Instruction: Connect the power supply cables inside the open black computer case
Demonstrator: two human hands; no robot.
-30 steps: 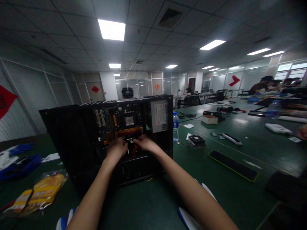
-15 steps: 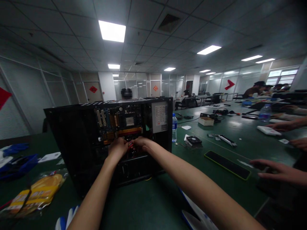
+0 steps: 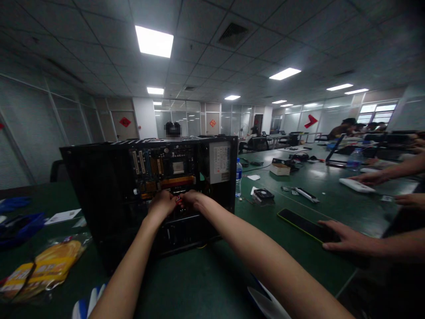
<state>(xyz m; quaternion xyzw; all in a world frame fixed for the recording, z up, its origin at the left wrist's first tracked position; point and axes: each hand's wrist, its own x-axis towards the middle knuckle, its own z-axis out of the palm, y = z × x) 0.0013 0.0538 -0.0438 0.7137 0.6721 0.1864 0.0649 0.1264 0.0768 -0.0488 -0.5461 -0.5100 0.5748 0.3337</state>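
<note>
A black computer case (image 3: 89,195) lies open toward me on the green table, with its circuit board (image 3: 179,155) and the labelled power supply (image 3: 219,161) showing. Inside its lower part, my left hand (image 3: 162,204) and my right hand (image 3: 192,200) meet with fingers pinched. Red cables (image 3: 179,200) show between the fingertips, and both hands grip them. The cable ends and the tips of several fingers are hidden in the dark of the case.
At the left lies a yellow packet (image 3: 49,266). To the right are a water bottle (image 3: 238,177), a hard drive (image 3: 263,195) and a white box (image 3: 279,169). Another person's hand (image 3: 348,237) rests by a dark flat strip (image 3: 299,221); a second hand (image 3: 368,178) touches a white object (image 3: 356,185).
My hands stay at the same cables with small finger shifts. The view has turned slightly right. The other person's hand has moved left onto the dark strip.
</note>
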